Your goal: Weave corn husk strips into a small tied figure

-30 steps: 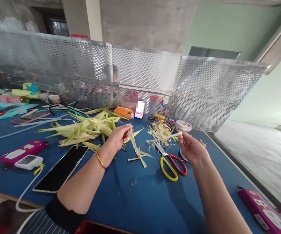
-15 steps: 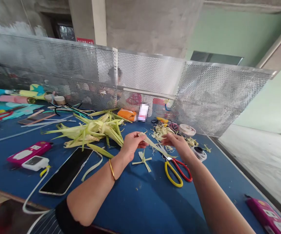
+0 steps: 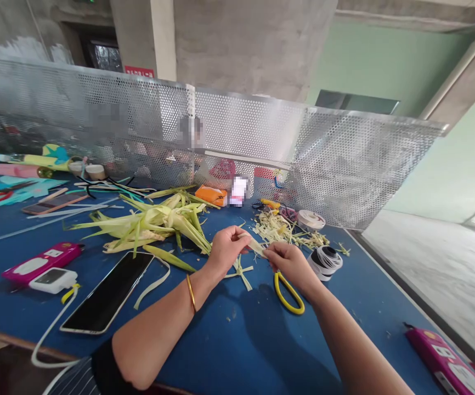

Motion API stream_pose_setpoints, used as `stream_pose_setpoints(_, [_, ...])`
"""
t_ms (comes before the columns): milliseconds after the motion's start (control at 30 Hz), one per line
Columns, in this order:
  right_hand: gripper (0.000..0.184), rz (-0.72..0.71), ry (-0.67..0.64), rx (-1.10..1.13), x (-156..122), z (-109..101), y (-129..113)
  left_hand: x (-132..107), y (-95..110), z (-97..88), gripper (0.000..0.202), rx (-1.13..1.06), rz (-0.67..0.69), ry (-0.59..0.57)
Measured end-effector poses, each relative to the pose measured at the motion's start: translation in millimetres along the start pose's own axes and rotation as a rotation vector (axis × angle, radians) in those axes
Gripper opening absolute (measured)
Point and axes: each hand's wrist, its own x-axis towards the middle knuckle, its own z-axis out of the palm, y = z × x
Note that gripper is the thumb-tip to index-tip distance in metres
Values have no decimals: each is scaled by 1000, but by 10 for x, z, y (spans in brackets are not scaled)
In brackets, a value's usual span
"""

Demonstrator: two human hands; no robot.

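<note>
Between my two hands stretches a pale corn husk strip (image 3: 255, 245). My left hand (image 3: 228, 248) pinches its upper left end between thumb and fingers. The lower right end is pinched in my right hand (image 3: 286, 261). Just below lies a small cross of knotted husk strips (image 3: 241, 271), flat on the blue table (image 3: 237, 340). Scissors (image 3: 290, 296) rest under my right hand; one yellow handle loop shows, while the red loop and the blades are hidden. A spool of thread (image 3: 325, 262) stands right of my right wrist.
A heap of corn husks (image 3: 159, 219) lies to the left, with husk scraps (image 3: 276, 226) behind my hands. A phone (image 3: 108, 293) and a magenta device (image 3: 42, 260) sit at left, another magenta device (image 3: 447, 359) at right. A perforated metal screen (image 3: 246, 126) bounds the back.
My right hand has moved down and left along the strip and now pinches its end. It covers the scissors' red handle. The view has shifted slightly.
</note>
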Motion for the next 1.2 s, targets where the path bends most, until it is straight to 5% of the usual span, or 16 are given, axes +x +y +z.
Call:
stream_pose_setpoints(133, [23, -8, -39, -82, -54, -4, 39, -21, -17, 17, 8, 39, 29, 42])
stream_pose_setpoints(300, [26, -5, 95, -252, -133, -138, 105, 3, -43, -12, 9, 81, 8, 92])
stream_pose_setpoints(400, [24, -35, 104, -399, -153, -224, 96, -14, -21, -40, 25, 338, 296, 65])
stream_pose_setpoints(467, [20, -70, 86, -487, -154, -238, 64, -36, -4, -49, 37, 557, 590, -26])
stream_pose_setpoints(533, [17, -104, 50, -530, -147, -214, 24, -51, -4, -47, 33, 748, 741, -145])
stream_pose_setpoints(633, [16, -159, 25, -514, -131, -149, -14, -52, -30, -39, 14, 910, 633, -278])
stream_pose_setpoints(767, [17, -167, 105, -484, -116, -139, 36, -45, -43, -34, 26, 789, 276, -360])
stream_pose_setpoints(933, [24, 121, 286, -743, -170, -213, 219, -22, -42, -41, 30, 548, 59, -295])
stream_pose_setpoints(1100, [18, 295, -98, -1070, -330, -77, 359, 56, -73, -88, 29, 557, 98, -143])
stream_pose_setpoints(1200, [28, 278, -137, -1100, -370, 42, 406, 91, -100, -113, 29, 567, 115, -104])
